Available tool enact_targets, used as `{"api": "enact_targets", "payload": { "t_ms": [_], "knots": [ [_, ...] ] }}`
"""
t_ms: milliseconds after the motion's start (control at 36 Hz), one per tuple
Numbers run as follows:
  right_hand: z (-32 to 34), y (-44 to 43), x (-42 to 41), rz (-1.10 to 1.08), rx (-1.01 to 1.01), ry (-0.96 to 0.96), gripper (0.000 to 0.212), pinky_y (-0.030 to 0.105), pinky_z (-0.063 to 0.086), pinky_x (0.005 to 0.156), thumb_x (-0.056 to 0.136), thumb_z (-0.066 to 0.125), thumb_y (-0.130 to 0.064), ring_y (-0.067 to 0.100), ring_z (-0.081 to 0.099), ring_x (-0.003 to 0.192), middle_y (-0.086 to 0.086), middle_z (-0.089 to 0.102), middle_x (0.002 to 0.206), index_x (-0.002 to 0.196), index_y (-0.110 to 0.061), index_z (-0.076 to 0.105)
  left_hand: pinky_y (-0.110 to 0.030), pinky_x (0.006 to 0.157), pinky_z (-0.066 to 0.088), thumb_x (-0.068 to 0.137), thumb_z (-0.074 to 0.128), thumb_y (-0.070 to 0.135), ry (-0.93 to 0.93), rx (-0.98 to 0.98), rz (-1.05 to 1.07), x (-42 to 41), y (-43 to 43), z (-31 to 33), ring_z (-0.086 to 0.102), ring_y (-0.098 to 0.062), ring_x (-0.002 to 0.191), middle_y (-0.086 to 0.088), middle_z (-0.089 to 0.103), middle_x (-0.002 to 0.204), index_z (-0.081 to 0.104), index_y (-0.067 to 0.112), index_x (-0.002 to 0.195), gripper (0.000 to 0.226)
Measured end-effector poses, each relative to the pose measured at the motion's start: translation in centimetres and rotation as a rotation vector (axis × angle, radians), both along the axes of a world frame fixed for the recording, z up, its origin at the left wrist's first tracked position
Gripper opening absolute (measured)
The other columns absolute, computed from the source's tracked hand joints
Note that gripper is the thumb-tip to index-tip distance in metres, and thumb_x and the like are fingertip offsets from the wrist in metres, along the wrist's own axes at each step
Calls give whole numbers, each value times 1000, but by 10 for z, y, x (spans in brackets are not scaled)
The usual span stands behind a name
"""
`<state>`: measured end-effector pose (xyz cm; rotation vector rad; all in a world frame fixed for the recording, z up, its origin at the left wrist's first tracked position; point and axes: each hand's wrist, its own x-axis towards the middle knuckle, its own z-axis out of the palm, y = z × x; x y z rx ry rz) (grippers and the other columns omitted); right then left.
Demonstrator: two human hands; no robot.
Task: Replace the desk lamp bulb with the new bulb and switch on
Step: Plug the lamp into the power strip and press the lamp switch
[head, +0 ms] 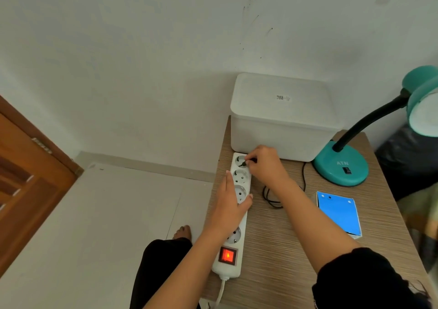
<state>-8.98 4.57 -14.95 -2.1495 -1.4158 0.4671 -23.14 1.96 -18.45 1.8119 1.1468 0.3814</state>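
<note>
A white power strip (241,177) lies along the left edge of the wooden desk (279,237), its red switch (227,255) lit. My left hand (231,204) presses flat on the strip's middle, fingers together. My right hand (265,163) pinches the lamp's black plug (246,162) at the strip's farthest socket. The teal desk lamp (341,166) stands at the back right, its black gooseneck curving up to a teal shade (424,100) at the frame's right edge. The bulb inside the shade is not visible. The black cord (272,197) loops on the desk.
A white lidded plastic box (282,119) stands at the back of the desk against the wall. A blue bulb carton (339,214) lies flat at the right. A brown wooden door (28,173) is at the left, with pale floor below. Dark bags sit right of the desk.
</note>
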Motion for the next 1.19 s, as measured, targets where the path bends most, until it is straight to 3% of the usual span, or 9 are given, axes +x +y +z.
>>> {"api": "enact_targets", "payload": {
  "t_ms": [139,389,500,611,833,972,1139,1194],
  "knots": [
    [4,5,-3,-16,-27,-10,17,31,56,77,83,59,1,26,67,85,17,72,95,93,0,73,-15,102,13,91,54,37,0,-3,7,0,0,-3,14,-13,143,-1,8,158,-3,14,149,85],
    [0,14,-2,-54,14,105,11,22,50,71,76,69,-3,17,64,82,13,72,90,86,-2,74,-22,110,15,91,55,37,-11,-18,13,1,1,-6,12,-14,144,-2,7,158,-3,15,149,85],
    [-2,15,1,-44,19,133,12,6,39,60,75,72,-6,12,59,78,12,72,90,86,-3,74,-22,111,14,91,54,38,-18,-20,8,1,2,-7,11,-13,144,-1,7,158,-5,16,149,85],
    [-1,17,5,-3,-15,136,14,4,37,59,75,74,-9,10,57,78,11,72,91,88,-4,74,-24,112,16,91,54,39,-9,-8,8,2,3,-10,12,-13,144,-1,7,158,-5,17,149,86],
    [-3,15,3,44,-16,90,16,24,51,78,76,74,-12,22,66,89,12,73,91,89,-4,74,-26,112,18,90,54,40,8,11,15,2,3,-9,15,-13,143,-1,11,157,-4,17,149,86],
    [1,12,-1,38,-45,114,16,23,48,72,80,68,-9,19,63,84,14,72,96,93,-3,73,-23,112,14,91,53,41,33,14,8,2,0,-5,13,-14,144,-2,9,158,-4,15,149,86],
    [23,-8,-2,29,-70,195,23,31,52,81,90,55,-13,29,65,99,16,71,104,103,-1,71,-21,110,7,92,50,42,103,52,-11,1,-5,5,7,-14,145,-1,5,158,-3,12,149,83],
    [32,-20,3,-1,-47,214,26,32,52,80,91,53,-16,29,65,97,17,71,101,98,1,71,-24,112,13,92,50,42,129,66,-9,1,-6,9,15,-16,143,3,16,152,7,12,149,77]
  ]
}}
